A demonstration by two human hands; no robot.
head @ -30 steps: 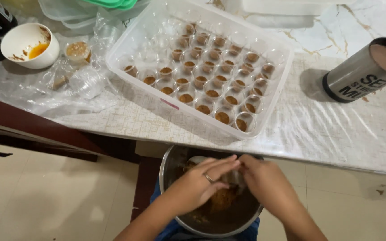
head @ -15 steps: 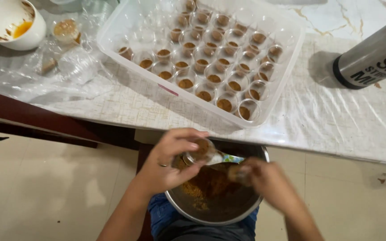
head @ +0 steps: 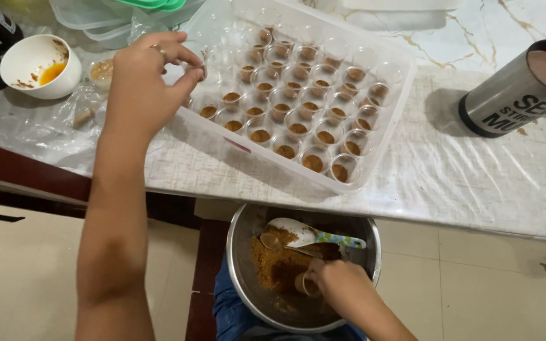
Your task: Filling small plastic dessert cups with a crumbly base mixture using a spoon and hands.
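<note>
The left hand [head: 143,82] pinches a small clear cup [head: 198,71] at the near corner of the clear tray [head: 383,136]. The right hand [head: 342,287] grips another little cup [head: 303,284] down in the metal bowl [head: 238,265], just beside the brown crumbs [head: 270,259] and white spoon [head: 298,232].

I see a home kitchen; a marble-patterned tabletop [head: 475,183] under plastic sheeting; a steel bowl [head: 241,278] of brown crumbs; a tray [head: 380,145] of small filled cups.
</note>
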